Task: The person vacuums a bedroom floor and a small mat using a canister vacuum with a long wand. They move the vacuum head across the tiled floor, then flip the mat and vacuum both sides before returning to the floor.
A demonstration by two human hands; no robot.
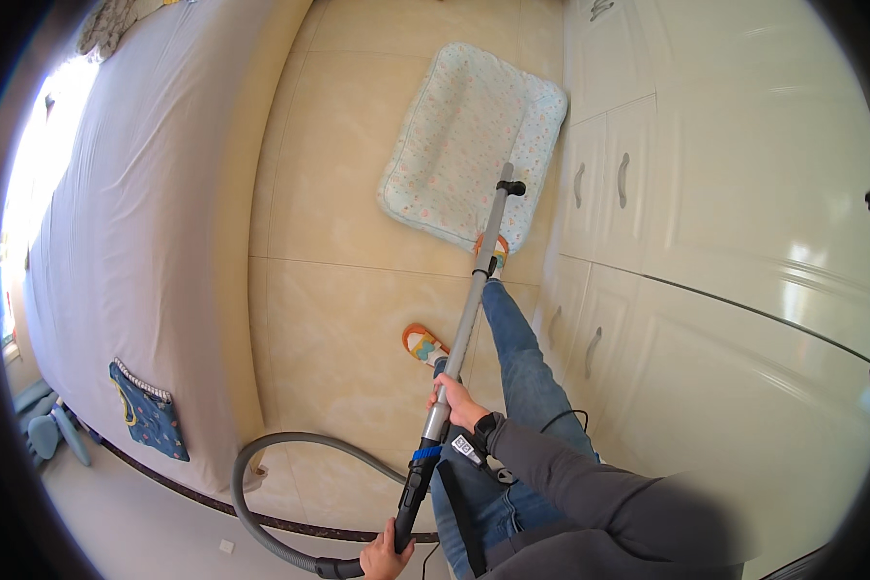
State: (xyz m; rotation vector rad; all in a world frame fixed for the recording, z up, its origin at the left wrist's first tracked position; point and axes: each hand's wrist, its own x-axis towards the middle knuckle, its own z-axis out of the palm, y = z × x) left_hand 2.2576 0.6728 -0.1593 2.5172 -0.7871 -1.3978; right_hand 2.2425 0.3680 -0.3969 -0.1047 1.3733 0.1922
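Observation:
My right hand (462, 406), with a dark watch at the wrist, is closed around the grey metal wand (471, 312) of a vacuum cleaner. Lower down, my left hand (386, 552) grips the black vacuum handle (412, 496). A ribbed grey hose (241, 482) loops left from the handle's lower end. The wand points up and away, its far end over a padded floral mat (471, 138) on the floor. A black clip (511, 188) sits near that end, and no floor head shows on it. Whether the wand touches the mat, I cannot tell.
A bed (152, 239) with a pale sheet runs along the left, bearing a small blue patterned garment (148, 412). White cabinets (725, 188) with handles line the right. My orange-edged slippers (422, 344) stand on beige tiles (333, 319). A small labelled device (467, 448) lies against my thigh.

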